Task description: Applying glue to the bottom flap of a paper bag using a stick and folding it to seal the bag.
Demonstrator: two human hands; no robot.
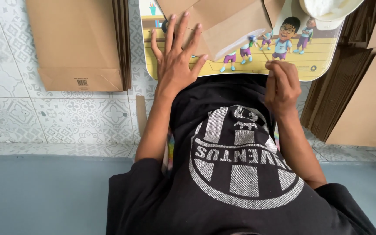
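Paper (223, 21) runs off-frame; right hand (281, 85) hides a thin stick.

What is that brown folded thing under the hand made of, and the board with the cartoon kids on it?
The brown folded sheet under the left hand looks like kraft paper: matte, with sharp creases and thin flat flaps. The cartoon-printed board looks like smooth plastic or laminated board, going by its rounded corner and faint sheen; which one is unclear. The right hand pinches a thin pale stick, too small to judge.
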